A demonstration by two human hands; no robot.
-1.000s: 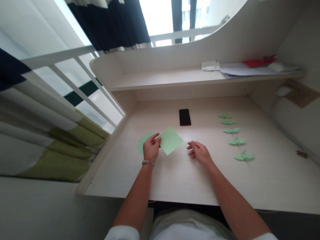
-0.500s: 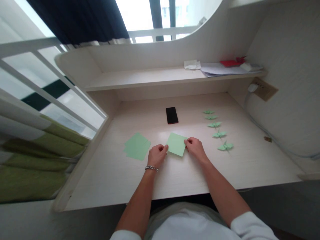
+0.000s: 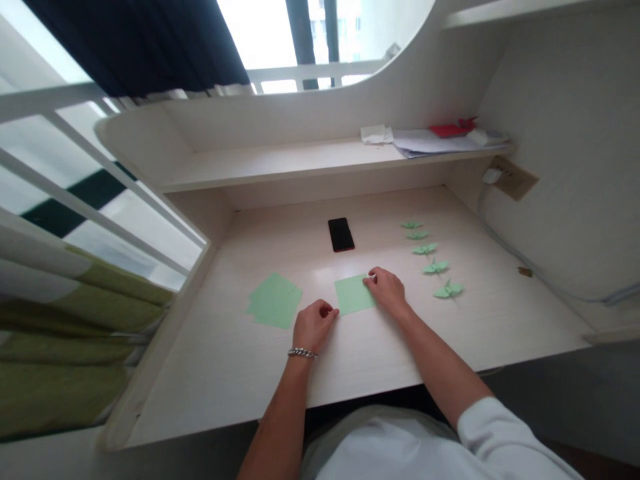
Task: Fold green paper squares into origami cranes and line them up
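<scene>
A square sheet of light green paper (image 3: pixel 353 295) lies on the desk between my hands, one edge toward me. At its near left corner, my left hand (image 3: pixel 316 325) has thumb and index finger pinched on the paper. My right hand (image 3: pixel 387 288) grips the right side, its thumb on the paper near the far right corner. To the left is a loose stack of green paper squares (image 3: pixel 275 300), fanned unevenly. Several folded green paper cranes stand in a row on the right, the nearest crane (image 3: pixel 449 289) being the largest in view.
A black phone (image 3: pixel 341 235) lies behind the sheet. Along the back runs a shelf (image 3: pixel 280 162) with white papers (image 3: pixel 425 143) and a red item (image 3: pixel 447 131) on it. A cable (image 3: pixel 530 261) hangs from a wall socket (image 3: pixel 513 179) at the right.
The green sheet has turned and come down flat on the desk, squarer to me. My left hand has shifted to its near left corner, my right hand toward its far right corner.
</scene>
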